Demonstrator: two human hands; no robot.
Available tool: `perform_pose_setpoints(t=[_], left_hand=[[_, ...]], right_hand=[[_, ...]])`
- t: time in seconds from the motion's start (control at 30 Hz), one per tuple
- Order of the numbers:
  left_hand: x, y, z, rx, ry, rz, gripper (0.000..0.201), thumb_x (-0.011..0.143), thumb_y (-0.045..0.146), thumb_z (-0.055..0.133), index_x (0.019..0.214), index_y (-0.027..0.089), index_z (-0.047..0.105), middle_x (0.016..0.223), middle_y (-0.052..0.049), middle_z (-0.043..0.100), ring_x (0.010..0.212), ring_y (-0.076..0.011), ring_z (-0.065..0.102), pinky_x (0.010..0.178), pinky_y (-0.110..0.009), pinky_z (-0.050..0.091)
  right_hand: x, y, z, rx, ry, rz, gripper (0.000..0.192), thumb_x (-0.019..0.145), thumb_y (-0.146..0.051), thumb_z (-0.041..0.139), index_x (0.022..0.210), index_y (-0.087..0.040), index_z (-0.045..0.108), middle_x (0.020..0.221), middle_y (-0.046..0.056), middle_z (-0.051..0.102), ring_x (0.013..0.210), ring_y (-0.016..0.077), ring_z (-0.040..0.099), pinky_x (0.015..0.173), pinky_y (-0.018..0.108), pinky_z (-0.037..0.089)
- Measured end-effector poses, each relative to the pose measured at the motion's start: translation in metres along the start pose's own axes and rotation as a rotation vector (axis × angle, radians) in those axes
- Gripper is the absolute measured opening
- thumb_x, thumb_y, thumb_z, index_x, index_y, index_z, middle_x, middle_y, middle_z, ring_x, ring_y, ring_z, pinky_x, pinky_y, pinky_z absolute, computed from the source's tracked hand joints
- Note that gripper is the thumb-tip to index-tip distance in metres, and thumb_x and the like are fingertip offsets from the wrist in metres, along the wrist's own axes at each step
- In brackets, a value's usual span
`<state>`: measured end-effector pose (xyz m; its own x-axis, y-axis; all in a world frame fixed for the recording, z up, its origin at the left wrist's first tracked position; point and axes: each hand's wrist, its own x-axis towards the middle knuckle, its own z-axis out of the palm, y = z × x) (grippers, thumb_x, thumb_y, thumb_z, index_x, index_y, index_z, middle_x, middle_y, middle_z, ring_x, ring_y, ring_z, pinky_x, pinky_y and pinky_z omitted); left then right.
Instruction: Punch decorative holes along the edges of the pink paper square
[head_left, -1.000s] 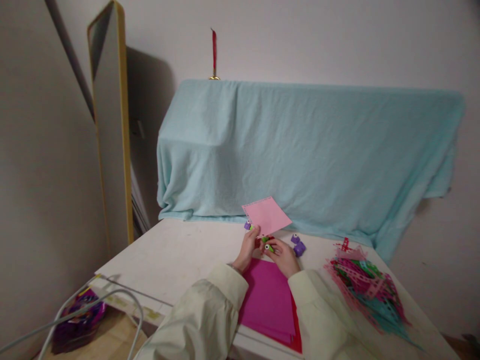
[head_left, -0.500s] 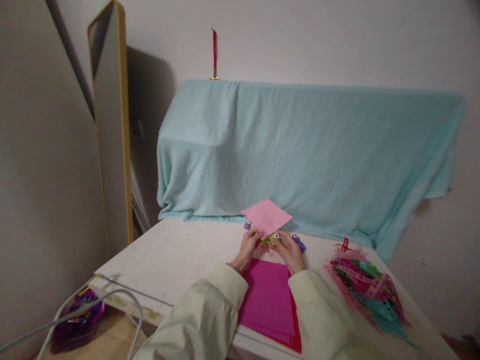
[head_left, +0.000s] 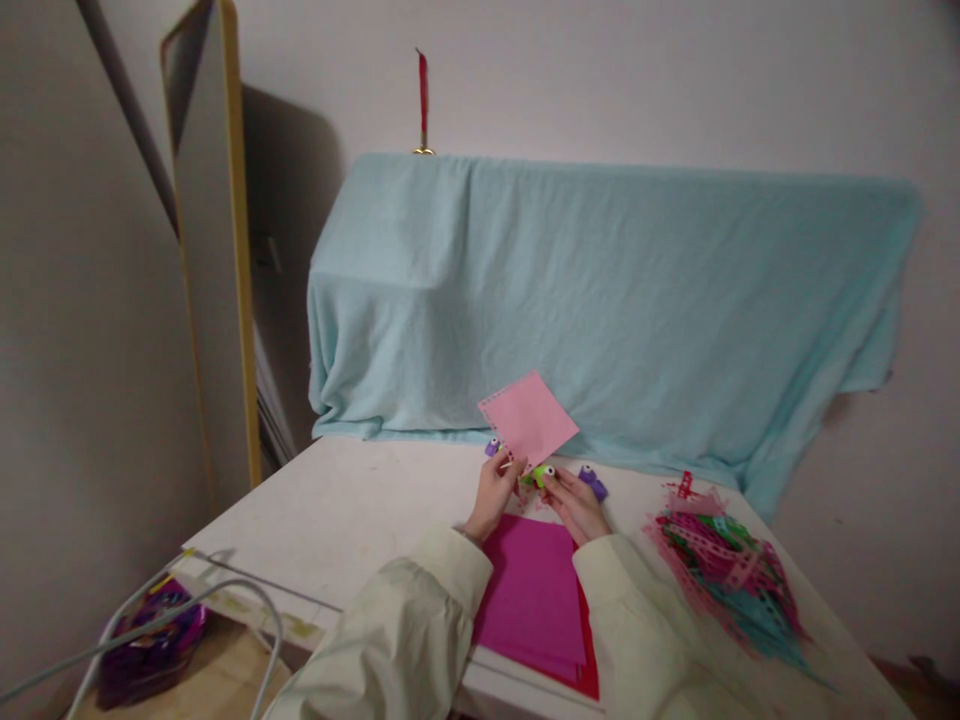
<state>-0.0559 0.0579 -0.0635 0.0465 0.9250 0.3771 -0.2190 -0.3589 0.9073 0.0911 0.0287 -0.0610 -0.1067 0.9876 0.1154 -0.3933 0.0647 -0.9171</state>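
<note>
Near frame centre, the left hand (head_left: 495, 493) pinches the pink sheet (head_left: 529, 418) while the right hand (head_left: 576, 500) squeezes a green punch (head_left: 541, 474) on its lower edge; one edge looks already perforated, the others appear untouched.

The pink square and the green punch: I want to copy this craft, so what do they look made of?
Pink square: probably thin matte paper, stiff and flat, with tiny holes along one edge. Green punch: seemingly glossy moulded plastic, though too small to be sure.

Two bare hands, loose pale cream long sleeves (head_left: 420, 620)
</note>
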Motion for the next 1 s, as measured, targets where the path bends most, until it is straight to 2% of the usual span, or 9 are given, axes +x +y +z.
perform_pose_setpoints(t=[0.27, 0.57, 0.83, 1.0], left_hand=[[0.0004, -0.0006, 0.0009, 0.041, -0.036, 0.023, 0.031, 0.081, 0.042, 0.056, 0.093, 0.014, 0.059, 0.072, 0.000, 0.053, 0.048, -0.0070, 0.044, 0.040, -0.018, 0.037], [-0.0017, 0.0011, 0.0023, 0.038, -0.075, 0.035, 0.031, 0.081, 0.044, 0.055, 0.087, 0.014, 0.059, 0.071, 0.000, 0.055, 0.050, -0.0077, 0.047, 0.043, -0.018, 0.038], [-0.0021, -0.0020, 0.0033, 0.053, -0.085, -0.003, 0.035, 0.080, 0.045, 0.055, 0.096, 0.014, 0.060, 0.073, -0.002, 0.058, 0.052, -0.0089, 0.048, 0.047, -0.019, 0.040], [-0.0029, -0.0025, 0.0028, 0.099, -0.073, -0.012, 0.033, 0.080, 0.045, 0.055, 0.092, 0.014, 0.061, 0.073, -0.002, 0.059, 0.054, -0.0103, 0.049, 0.049, -0.020, 0.039]], right_hand=[[0.0017, 0.0008, -0.0013, 0.028, -0.016, -0.022, 0.027, 0.071, -0.029, 0.073, 0.095, -0.018, 0.067, 0.086, 0.005, 0.065, 0.067, 0.0123, 0.054, 0.061, 0.025, 0.043], [0.0005, 0.0009, -0.0015, 0.011, -0.003, -0.019, 0.028, 0.072, -0.029, 0.072, 0.097, -0.017, 0.067, 0.089, 0.005, 0.066, 0.068, 0.0121, 0.056, 0.064, 0.025, 0.045], [0.0036, 0.0010, -0.0058, 0.066, 0.111, 0.046, 0.028, 0.072, -0.039, 0.071, 0.089, -0.017, 0.066, 0.081, 0.006, 0.068, 0.063, 0.0139, 0.059, 0.063, 0.028, 0.046], [0.0031, 0.0011, -0.0059, 0.007, 0.117, 0.036, 0.034, 0.068, -0.040, 0.074, 0.090, -0.016, 0.067, 0.084, 0.008, 0.068, 0.063, 0.0151, 0.058, 0.064, 0.030, 0.047]])
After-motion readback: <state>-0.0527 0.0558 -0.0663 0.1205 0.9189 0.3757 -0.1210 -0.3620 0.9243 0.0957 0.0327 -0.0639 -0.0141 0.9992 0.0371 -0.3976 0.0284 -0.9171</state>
